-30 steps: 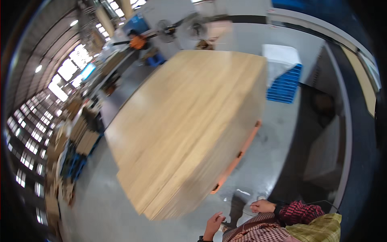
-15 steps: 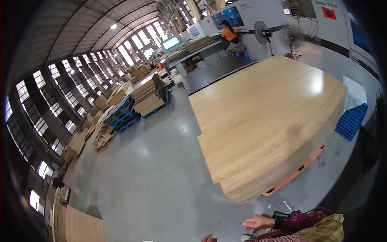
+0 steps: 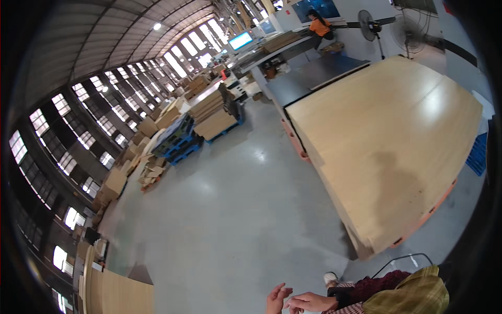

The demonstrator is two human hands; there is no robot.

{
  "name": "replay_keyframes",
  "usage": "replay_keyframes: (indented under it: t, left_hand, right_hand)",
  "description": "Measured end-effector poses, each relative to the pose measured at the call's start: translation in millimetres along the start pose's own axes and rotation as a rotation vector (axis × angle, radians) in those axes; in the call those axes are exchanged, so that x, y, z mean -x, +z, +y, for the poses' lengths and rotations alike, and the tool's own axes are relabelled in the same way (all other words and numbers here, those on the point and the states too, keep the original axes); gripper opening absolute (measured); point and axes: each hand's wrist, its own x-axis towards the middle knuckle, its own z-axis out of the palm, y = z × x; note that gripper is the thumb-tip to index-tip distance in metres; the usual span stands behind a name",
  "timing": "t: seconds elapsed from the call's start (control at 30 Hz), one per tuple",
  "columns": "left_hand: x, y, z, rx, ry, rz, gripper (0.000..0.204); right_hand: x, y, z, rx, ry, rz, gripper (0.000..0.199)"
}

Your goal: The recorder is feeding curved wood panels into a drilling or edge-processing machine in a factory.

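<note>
My left hand and my right hand show at the bottom edge, close together over the grey concrete floor. Both hold nothing and their fingers are loosely spread. The right wrist comes out of a dark red sleeve with a black cuff, under a yellow-green plaid shirt. A white shoe is just above the hands. The nearest thing is a big, low stack of pale wooden boards on an orange pallet, up and to the right of my hands.
Lower left stands another stack of pale panels. Board stacks on blue pallets line the far side. A person in orange works at a long machine table near two standing fans. A blue pallet lies at the right.
The view has swung left, so the big board stack now lies at the right and more floor shows. My hands have come closer together at the bottom edge.
</note>
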Motion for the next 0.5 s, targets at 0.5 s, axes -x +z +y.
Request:
replay_keyframes:
  t: [0.5]
  left_hand:
    - [-154.3,-244.9,-50.6,0.095,-0.407,0.303,0.037]
  right_hand:
    - [-213.2,-144.9,-50.7,-0.108,-0.196,0.641,0.035]
